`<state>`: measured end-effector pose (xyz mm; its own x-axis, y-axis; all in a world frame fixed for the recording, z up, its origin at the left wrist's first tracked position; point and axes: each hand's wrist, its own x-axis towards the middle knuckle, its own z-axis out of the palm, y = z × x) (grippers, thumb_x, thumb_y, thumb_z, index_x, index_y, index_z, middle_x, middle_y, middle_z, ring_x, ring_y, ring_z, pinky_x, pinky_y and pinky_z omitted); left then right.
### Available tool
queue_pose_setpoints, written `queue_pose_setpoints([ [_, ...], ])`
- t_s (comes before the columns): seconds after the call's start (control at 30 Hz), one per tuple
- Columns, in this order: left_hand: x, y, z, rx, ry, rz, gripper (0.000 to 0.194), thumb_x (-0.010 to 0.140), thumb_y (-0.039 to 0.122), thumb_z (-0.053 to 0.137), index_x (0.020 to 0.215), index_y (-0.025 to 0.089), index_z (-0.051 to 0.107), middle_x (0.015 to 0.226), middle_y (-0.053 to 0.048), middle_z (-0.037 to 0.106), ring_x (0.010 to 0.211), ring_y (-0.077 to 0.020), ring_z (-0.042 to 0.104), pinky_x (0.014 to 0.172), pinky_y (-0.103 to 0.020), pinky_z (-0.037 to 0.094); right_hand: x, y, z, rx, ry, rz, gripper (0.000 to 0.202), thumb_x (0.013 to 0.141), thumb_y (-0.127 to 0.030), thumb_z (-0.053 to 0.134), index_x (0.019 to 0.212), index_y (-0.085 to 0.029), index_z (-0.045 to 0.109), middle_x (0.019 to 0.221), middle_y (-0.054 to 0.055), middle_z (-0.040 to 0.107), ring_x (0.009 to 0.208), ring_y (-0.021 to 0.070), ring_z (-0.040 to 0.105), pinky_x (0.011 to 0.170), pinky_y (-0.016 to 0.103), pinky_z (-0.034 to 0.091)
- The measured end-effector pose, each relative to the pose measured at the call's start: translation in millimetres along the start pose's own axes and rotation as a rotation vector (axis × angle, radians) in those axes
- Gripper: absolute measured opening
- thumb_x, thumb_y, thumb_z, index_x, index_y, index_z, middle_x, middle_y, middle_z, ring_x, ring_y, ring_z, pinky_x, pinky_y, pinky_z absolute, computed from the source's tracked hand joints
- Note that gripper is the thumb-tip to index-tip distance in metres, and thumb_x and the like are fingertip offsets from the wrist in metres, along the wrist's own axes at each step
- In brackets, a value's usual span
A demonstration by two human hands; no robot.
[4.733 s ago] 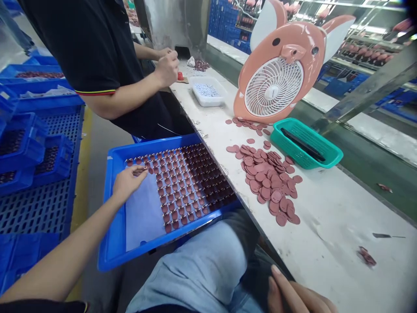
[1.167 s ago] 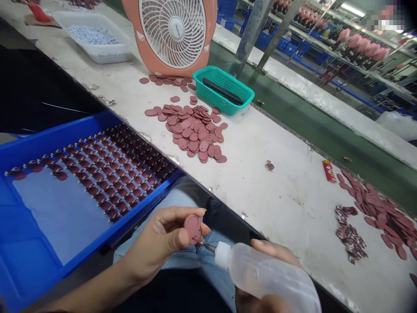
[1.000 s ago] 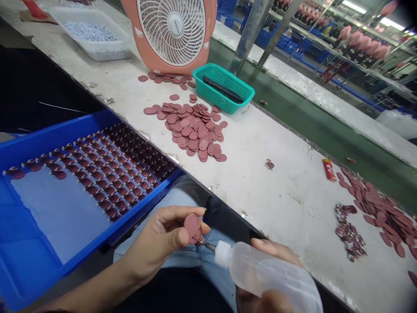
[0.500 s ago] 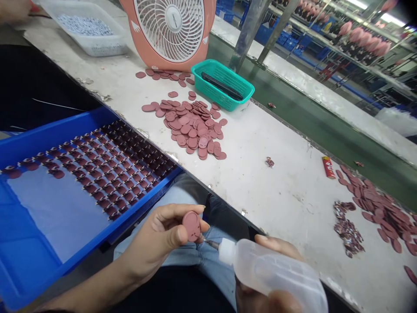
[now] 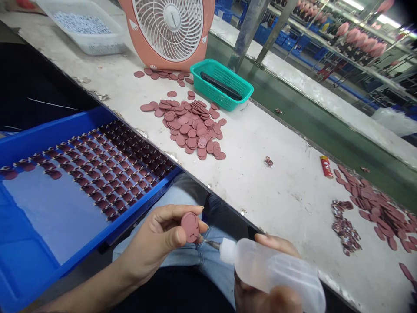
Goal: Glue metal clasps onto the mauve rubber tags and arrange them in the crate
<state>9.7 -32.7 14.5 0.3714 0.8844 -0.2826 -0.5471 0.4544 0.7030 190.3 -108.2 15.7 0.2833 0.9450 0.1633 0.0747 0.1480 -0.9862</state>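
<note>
On the table (image 5: 241, 191) lie loose discs (image 5: 185, 128); rows of pieces (image 5: 107, 171) part-fill the blue tray (image 5: 22, 261). Left fingers (image 5: 174, 238) pinch one disc (image 5: 190, 226); right fingers (image 5: 276, 244) wrap a bottle (image 5: 273, 267).

Your left grip (image 5: 159, 232) pinches a dull-red oval disc (image 5: 189, 226), roughly upright, small dark marks near its lower edge; your right grip (image 5: 254, 300) holds a translucent, white-capped bottle (image 5: 276, 267) on its side, metal nozzle (image 5: 212, 244) pointing toward that edge.
</note>
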Motion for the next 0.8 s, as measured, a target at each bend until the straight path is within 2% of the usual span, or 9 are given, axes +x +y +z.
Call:
queue_pose_setpoints([
  [0.1, 0.9, -1.9, -1.7, -0.006, -0.03, 0.016, 0.03, 0.071, 0.046, 0.093, 0.098, 0.033, 0.086, 0.085, -0.002, 0.084, 0.073, -0.0143, 0.076, 0.072, -0.018, 0.062, 8.0, -17.4, 9.7, 0.121, 0.077, 0.04, 0.035, 0.097, -0.058, 0.056, 0.122, -0.033, 0.061, 0.076, 0.001, 0.054, 0.049, 0.0134, 0.043, 0.04, 0.027, 0.035],
  [0.23, 2.7, -5.5, -5.1, -0.003, -0.058, 0.038, 0.031, 0.073, 0.045, 0.092, 0.1, 0.032, 0.085, 0.086, -0.003, 0.084, 0.073, -0.0145, 0.076, 0.073, -0.019, 0.063, 12.8, -10.5, 14.5, 0.159, 0.159, -0.04, 0.039, 0.094, -0.058, 0.06, 0.119, -0.029, 0.064, 0.061, -0.004, 0.045, 0.041, 0.0118, 0.038, 0.035, 0.025, 0.028],
  [0.3, 2.9, -6.4, -5.9, -0.011, -0.059, 0.036, 0.031, 0.074, 0.044, 0.092, 0.101, 0.033, 0.085, 0.087, -0.003, 0.084, 0.074, -0.0146, 0.076, 0.074, -0.019, 0.063, 14.5, -2.6, 14.4, 0.151, 0.155, -0.1, 0.038, 0.093, -0.056, 0.061, 0.118, -0.027, 0.065, 0.057, -0.005, 0.044, 0.037, 0.0109, 0.036, 0.032, 0.024, 0.024],
  [0.4, 1.7, -4.7, -3.6, -0.02, -0.051, 0.021, 0.032, 0.072, 0.044, 0.093, 0.101, 0.033, 0.085, 0.087, -0.003, 0.084, 0.075, -0.0145, 0.076, 0.073, -0.018, 0.063, 16.5, 3.9, 13.3, 0.135, 0.117, -0.124, 0.037, 0.093, -0.053, 0.063, 0.118, -0.027, 0.064, 0.057, -0.005, 0.049, 0.035, 0.0105, 0.038, 0.031, 0.023, 0.023],
  [0.5, -0.7, 0.0, 3.0, -0.017, 0.025, -0.013, 0.034, 0.067, 0.045, 0.096, 0.096, 0.031, 0.086, 0.084, -0.004, 0.083, 0.074, -0.0152, 0.075, 0.072, -0.019, 0.063, 16.1, 3.5, 12.6, 0.129, 0.112, -0.126, 0.037, 0.091, -0.051, 0.066, 0.118, -0.026, 0.064, 0.057, -0.005, 0.051, 0.034, 0.0104, 0.04, 0.03, 0.022, 0.024],
  [0.67, -3.5, 6.0, 14.3, 0.009, 0.149, -0.031, 0.038, 0.059, 0.049, 0.098, 0.089, 0.029, 0.087, 0.077, -0.004, 0.082, 0.068, -0.0155, 0.073, 0.07, -0.021, 0.061, 9.1, -3.5, 10.7, 0.123, 0.182, 0.06, 0.04, 0.092, -0.057, 0.063, 0.114, -0.025, 0.063, 0.056, -0.005, 0.048, 0.038, 0.0126, 0.044, 0.037, 0.026, 0.029],
  [0.8, -3.2, 6.3, 16.5, 0.017, 0.196, -0.023, 0.04, 0.055, 0.051, 0.099, 0.086, 0.029, 0.087, 0.075, -0.004, 0.081, 0.067, -0.0159, 0.072, 0.067, -0.021, 0.061, 8.5, -9.7, 4.7, 0.241, 0.08, 0.243, 0.044, 0.09, -0.067, 0.058, 0.116, -0.031, 0.06, 0.056, -0.005, 0.05, 0.041, 0.0145, 0.045, 0.039, 0.026, 0.034],
])
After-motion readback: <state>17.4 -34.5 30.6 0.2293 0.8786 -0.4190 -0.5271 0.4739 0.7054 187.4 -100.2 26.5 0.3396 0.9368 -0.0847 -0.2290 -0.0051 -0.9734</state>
